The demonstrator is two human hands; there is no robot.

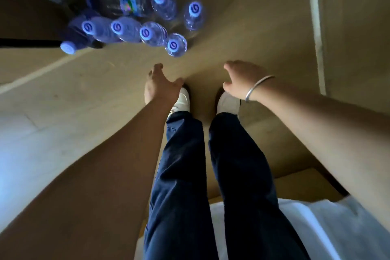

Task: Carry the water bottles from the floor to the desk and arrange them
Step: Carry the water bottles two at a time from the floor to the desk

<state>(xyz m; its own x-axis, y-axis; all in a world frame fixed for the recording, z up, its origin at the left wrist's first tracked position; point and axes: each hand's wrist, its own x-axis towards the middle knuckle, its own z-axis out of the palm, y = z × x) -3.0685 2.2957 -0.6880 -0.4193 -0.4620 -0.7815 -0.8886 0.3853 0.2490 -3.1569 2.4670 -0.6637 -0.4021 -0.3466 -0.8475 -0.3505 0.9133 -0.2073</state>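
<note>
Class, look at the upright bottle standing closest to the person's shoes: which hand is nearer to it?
Left. The left hand reaches just below the bottle, apart from it; the right hand is farther off, to its lower right.

Tan floor [242, 27]; white shoes [183, 99]; silver bangle [256, 87]

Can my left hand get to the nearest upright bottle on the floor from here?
Probably yes: the left hand is open, and only bare floor shows between it and the nearest bottle.
</note>
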